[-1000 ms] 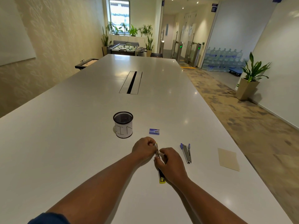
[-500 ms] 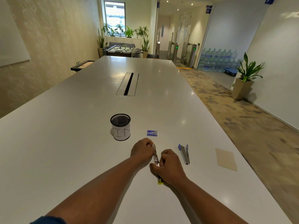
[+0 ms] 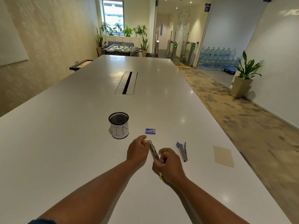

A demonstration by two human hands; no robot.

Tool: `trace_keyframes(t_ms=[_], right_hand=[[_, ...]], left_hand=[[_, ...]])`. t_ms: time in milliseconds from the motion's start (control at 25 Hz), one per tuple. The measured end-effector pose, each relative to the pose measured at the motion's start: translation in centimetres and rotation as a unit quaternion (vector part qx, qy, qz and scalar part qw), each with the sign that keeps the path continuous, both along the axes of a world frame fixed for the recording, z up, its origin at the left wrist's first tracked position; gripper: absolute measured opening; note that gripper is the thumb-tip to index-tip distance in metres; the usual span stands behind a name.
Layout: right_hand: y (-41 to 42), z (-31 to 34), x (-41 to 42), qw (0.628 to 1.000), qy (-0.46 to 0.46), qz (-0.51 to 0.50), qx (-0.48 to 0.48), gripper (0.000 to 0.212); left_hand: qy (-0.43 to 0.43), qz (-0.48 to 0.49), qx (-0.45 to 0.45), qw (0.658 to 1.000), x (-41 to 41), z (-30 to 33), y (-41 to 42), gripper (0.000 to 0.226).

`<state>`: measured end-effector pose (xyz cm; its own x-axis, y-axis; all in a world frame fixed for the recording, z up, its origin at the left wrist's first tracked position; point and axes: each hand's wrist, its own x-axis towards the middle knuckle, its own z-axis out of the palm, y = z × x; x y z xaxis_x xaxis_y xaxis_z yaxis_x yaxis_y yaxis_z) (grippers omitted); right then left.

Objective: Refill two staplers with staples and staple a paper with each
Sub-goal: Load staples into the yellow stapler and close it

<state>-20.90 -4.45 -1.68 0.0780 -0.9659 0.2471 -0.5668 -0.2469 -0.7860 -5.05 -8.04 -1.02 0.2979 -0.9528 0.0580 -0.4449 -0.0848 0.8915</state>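
Note:
A yellow-trimmed metal stapler (image 3: 153, 151) lies lengthwise on the white table (image 3: 64, 151) between my hands. My left hand (image 3: 137, 150) pinches its far end with curled fingers. My right hand (image 3: 169, 165) curls round its near end, hiding most of the yellow part. A second stapler with blue trim (image 3: 182, 151) lies untouched just right of my right hand. A small blue staple box (image 3: 150, 131) sits beyond the hands. A beige paper (image 3: 224, 156) lies flat near the table's right edge.
A black mesh pen cup (image 3: 119, 125) with a white paper label stands left of the staple box. A cable slot (image 3: 127, 82) is set in the table's middle. The table's right edge drops to patterned carpet; a potted plant (image 3: 244, 76) stands by the right wall.
My right hand has slid a little nearer along the yellow stapler, showing more of its metal middle. The head camera shifted slightly. The other things have not moved.

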Motion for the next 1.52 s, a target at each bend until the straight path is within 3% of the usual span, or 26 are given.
trace_keyframes(t_ms=[120,200,320,360,480,680,880,1000,1080,1200,1360,1520], right_hand=[[0.2,0.0,-0.2,1.000,-0.011,0.010,-0.019,0.027],[0.3,0.0,-0.1,0.999,-0.009,0.017,-0.033,0.028],[0.4,0.2,0.0,0.999,-0.001,0.017,-0.043,0.022],[0.4,0.3,0.1,0.999,0.010,0.018,-0.044,0.017],[0.4,0.5,0.0,0.999,0.009,0.010,-0.042,0.002],[1.1,1.1,-0.1,0.998,-0.058,0.004,-0.026,0.031],[1.2,1.5,-0.3,0.973,-0.230,-0.015,0.010,0.041],[1.1,1.4,-0.3,0.960,-0.278,-0.007,0.031,0.046],[1.0,1.0,-0.2,0.975,-0.222,0.002,0.023,0.036],[0.8,0.5,0.1,0.996,-0.060,0.030,-0.051,0.011],[0.7,0.4,0.2,0.991,0.069,0.076,-0.082,0.028],[0.8,0.3,0.3,0.988,0.086,0.107,-0.064,0.048]], left_hand=[[0.054,-0.020,0.012,0.998,0.3,0.2,0.0,0.040],[0.144,-0.042,0.023,0.988,0.5,0.3,-0.1,0.043],[0.313,-0.062,0.028,0.947,1.1,0.2,-0.1,0.037],[0.333,-0.059,0.020,0.941,1.4,0.1,-0.1,0.033],[0.325,-0.016,-0.013,0.946,1.6,-0.1,0.2,0.024],[0.295,0.023,-0.024,0.955,1.5,0.3,0.5,0.015],[0.287,0.019,-0.018,0.958,1.6,0.1,1.3,0.012],[0.285,-0.013,-0.011,0.958,1.6,-0.2,1.6,0.009],[0.305,-0.037,-0.010,0.952,1.0,-0.2,1.9,0.009],[0.334,-0.072,-0.014,0.940,0.4,-0.3,2.5,0.011],[0.361,-0.112,0.006,0.926,0.8,0.3,3.0,0.015],[0.359,-0.126,0.024,0.924,1.0,0.6,3.1,0.016]])
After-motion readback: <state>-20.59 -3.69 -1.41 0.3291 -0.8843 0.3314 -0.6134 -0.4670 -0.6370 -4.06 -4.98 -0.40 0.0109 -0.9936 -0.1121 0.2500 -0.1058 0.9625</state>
